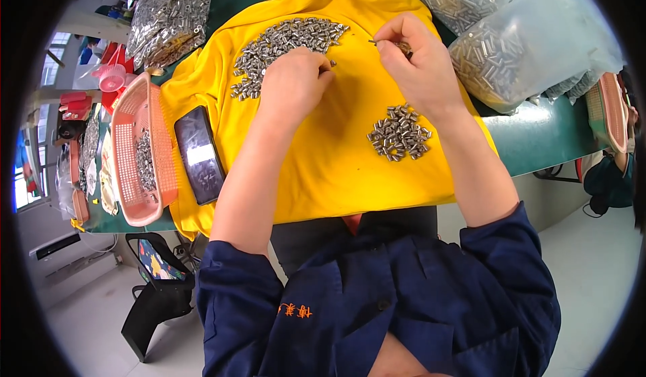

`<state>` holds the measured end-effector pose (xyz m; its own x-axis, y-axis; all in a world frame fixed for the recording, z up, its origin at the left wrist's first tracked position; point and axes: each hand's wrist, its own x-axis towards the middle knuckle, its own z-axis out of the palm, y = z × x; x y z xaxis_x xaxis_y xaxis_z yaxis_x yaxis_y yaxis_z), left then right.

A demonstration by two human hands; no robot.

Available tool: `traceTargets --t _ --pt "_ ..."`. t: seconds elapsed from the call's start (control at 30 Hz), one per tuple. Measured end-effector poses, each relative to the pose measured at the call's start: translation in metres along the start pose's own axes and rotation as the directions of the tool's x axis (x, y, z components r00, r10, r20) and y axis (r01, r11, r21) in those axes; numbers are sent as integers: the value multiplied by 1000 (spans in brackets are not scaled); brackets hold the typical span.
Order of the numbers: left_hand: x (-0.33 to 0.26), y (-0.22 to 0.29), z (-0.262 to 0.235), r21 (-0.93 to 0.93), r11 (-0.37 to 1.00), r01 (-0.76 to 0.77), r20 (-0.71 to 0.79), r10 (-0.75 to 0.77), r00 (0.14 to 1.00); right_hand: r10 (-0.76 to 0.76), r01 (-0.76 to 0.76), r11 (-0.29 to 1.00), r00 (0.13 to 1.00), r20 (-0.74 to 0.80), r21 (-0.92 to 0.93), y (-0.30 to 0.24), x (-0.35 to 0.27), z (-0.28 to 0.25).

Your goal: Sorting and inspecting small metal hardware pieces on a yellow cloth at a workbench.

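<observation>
A yellow cloth point(336, 155) covers the green table in front of me. On it lies a big heap of small silver metal parts point(282, 44) at the far side and a smaller pile point(398, 133) near my right forearm. My left hand point(296, 81) is curled at the edge of the big heap, fingers closed over some parts. My right hand point(414, 57) is raised beside it, pinching a thin metal pin with several small parts bunched in its fingers.
A black phone point(199, 154) lies on the cloth's left edge, next to a pink plastic basket point(131, 118) with several metal parts inside. Clear bags of metal parts stand at the back left point(168, 17) and back right point(518, 41). Another pink basket point(609, 108) sits far right.
</observation>
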<state>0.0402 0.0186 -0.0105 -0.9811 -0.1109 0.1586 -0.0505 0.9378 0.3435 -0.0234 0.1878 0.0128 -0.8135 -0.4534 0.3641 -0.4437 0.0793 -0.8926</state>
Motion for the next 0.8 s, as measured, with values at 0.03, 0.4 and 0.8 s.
traceTargets --t 0.03,0.4,0.8 --pt "2 -1 0 12 999 -46 -3 46 999 -1 1 1000 1000 8 10 0 0 0" --pt "-16 8 2 -932 137 335 314 -155 937 3 -5 1000 995 103 20 -3 -4 1" --pt "-18 8 8 -960 -170 223 232 -37 972 40 -44 999 950 309 4 -5 -5 5"
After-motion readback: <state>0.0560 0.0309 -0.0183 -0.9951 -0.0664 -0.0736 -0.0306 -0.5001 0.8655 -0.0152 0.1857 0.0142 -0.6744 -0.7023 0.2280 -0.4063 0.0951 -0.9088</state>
